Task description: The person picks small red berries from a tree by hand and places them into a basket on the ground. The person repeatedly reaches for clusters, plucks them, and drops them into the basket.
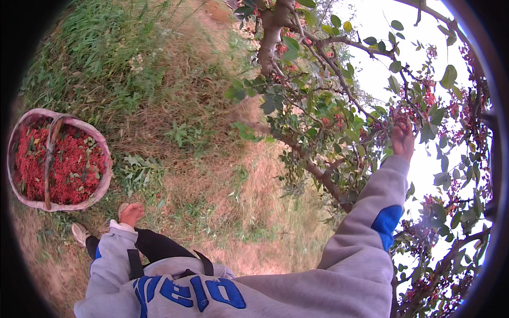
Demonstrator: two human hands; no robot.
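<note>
High on the right, my right hand (403, 139) reaches into a tree branch, its fingers closed around a cluster of small dark-red fruit (399, 116). Leaves and more fruit clusters surround it. My left hand (132, 214) hangs low, near my shoes and legs, with its fingers partly curled. I see nothing in it, though its palm side is not clear. On the ground at the far left stands a basket (106, 175) with a pale pink lining and an arched handle (48, 159). Red fruit clusters (75, 167) mixed with some leaves fill it, apart from both hands.
A thick tree trunk (270, 43) rises at the top, and a lower branch (318, 171) slants beneath my raised arm. Fruit-laden branches (441, 258) hang at the right. Dry grass (206, 159) and green weeds (99, 47) cover the ground.
</note>
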